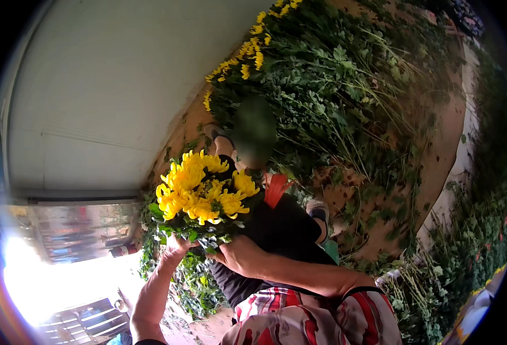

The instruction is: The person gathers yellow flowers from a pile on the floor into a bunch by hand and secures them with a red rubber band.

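Observation:
A bunch of yellow chrysanthemums (206, 187) is held upright in front of me, with its blooms crowded together on top and green leaves below. My left hand (178, 245) grips its leafy stems from the left. On the other side, my right hand (238, 255) is closed around the same stems, its fingertips partly hidden by leaves. The lower stem ends are out of sight behind my hands. Just right of the blooms, a bundle of flat red ties (276, 189) lies by my dark trousers (279, 228).
A large heap of cut chrysanthemum stems (322, 86) covers the floor ahead, yellow blooms toward the pale wall (102, 86). More leafy stems (443, 276) lie at right. Loose foliage (197, 284) sits below my hands. My shoes (318, 210) rest among leaves. A blurred oval hides one patch.

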`<action>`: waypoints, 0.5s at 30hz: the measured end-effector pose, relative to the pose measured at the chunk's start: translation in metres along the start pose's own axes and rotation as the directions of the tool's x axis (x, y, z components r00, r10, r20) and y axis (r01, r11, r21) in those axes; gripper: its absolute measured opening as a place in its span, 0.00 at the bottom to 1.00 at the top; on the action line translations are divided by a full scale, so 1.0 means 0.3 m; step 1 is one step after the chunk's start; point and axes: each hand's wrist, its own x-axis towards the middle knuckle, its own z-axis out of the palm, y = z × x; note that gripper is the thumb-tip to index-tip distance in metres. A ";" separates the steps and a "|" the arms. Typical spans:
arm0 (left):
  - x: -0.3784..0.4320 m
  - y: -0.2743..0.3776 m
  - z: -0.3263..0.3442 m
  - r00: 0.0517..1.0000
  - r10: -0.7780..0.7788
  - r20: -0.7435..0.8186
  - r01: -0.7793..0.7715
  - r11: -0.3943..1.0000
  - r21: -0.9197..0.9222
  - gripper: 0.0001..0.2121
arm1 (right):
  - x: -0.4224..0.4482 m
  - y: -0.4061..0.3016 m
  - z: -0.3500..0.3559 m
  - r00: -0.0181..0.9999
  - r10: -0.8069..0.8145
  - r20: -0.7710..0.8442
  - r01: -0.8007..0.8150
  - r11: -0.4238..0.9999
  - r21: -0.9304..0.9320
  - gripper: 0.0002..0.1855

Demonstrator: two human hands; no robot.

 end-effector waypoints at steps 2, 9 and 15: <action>-0.018 -0.005 -0.014 0.999 0.034 0.006 -0.034 0.996 0.083 0.31 | -0.021 -0.017 -0.081 0.988 0.048 0.150 -0.035 0.996 -0.085 0.19; 0.056 0.014 -0.009 0.989 0.140 0.049 -0.147 0.971 0.188 0.33 | -0.035 0.152 -0.550 0.867 0.073 -0.492 0.096 0.946 0.310 0.26; 0.058 0.019 -0.032 0.983 0.174 0.064 -0.185 0.953 0.240 0.34 | 0.146 0.207 -0.398 0.951 -0.213 -0.222 0.291 0.858 0.424 0.33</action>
